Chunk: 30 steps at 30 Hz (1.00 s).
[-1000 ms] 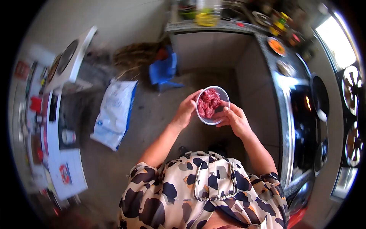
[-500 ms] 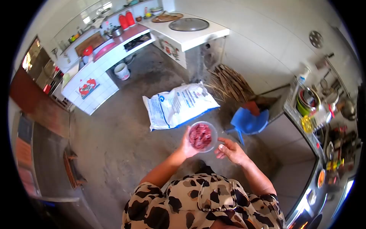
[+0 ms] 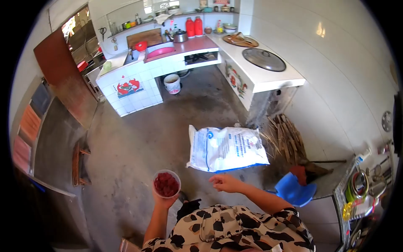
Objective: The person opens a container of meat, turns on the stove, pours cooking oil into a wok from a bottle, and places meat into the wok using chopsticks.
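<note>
A clear round plastic bowl (image 3: pixel 180 189) with dark red pieces that look like raw meat (image 3: pixel 166 185) rests in my left hand (image 3: pixel 164 202). That hand is closed around its lower side, and the bowl is held level over the floor, to the left of my body. My right hand (image 3: pixel 226 183) holds nothing. Its index finger is stretched out and the other fingers are loosely bent. It hovers in front of my body, nearest to a white and blue printed sack (image 3: pixel 228 149) that lies on the floor.
Chopped firewood (image 3: pixel 289 138) and a blue dustpan-like scoop (image 3: pixel 295 190) lie to the right. Ahead stands a tiled stove with a large metal lid (image 3: pixel 263 59), beside a counter with a pink basin (image 3: pixel 161 52). A white bucket (image 3: pixel 172 84) sits beneath. A wooden stool (image 3: pixel 79 164) is at left.
My view has turned left. The bowl in my left hand has moved left, away from my right hand, which was close beside it before.
</note>
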Motion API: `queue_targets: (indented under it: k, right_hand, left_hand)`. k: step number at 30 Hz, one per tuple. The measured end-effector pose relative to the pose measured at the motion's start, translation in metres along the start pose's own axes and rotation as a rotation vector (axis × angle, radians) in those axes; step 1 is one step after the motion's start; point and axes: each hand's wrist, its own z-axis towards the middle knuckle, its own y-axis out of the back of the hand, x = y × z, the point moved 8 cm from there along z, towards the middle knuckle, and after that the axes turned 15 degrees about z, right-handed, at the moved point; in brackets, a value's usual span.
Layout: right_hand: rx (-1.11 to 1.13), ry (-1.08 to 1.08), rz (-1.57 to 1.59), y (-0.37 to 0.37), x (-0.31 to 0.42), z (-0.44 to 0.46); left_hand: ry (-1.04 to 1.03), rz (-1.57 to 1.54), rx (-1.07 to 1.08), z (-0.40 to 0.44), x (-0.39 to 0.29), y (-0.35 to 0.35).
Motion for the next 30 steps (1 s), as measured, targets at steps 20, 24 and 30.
queue_targets:
  k: [20, 24, 30]
  right_hand:
    - [-0.232, -0.304, 0.168, 0.103, 0.029, 0.382]
    - [-0.308, -0.293, 0.386, 0.171, 0.022, 0.48]
    - [-0.276, -0.009, 0.2, 0.256, 0.113, 0.617]
  left_hand:
    - [-0.106, 0.235, 0.221, 0.316, -0.297, -0.004]
    - [0.063, 0.076, 0.189, 0.432, -0.331, 0.018]
    - [0.052, 0.25, 0.087, 0.548, -0.424, -0.017]
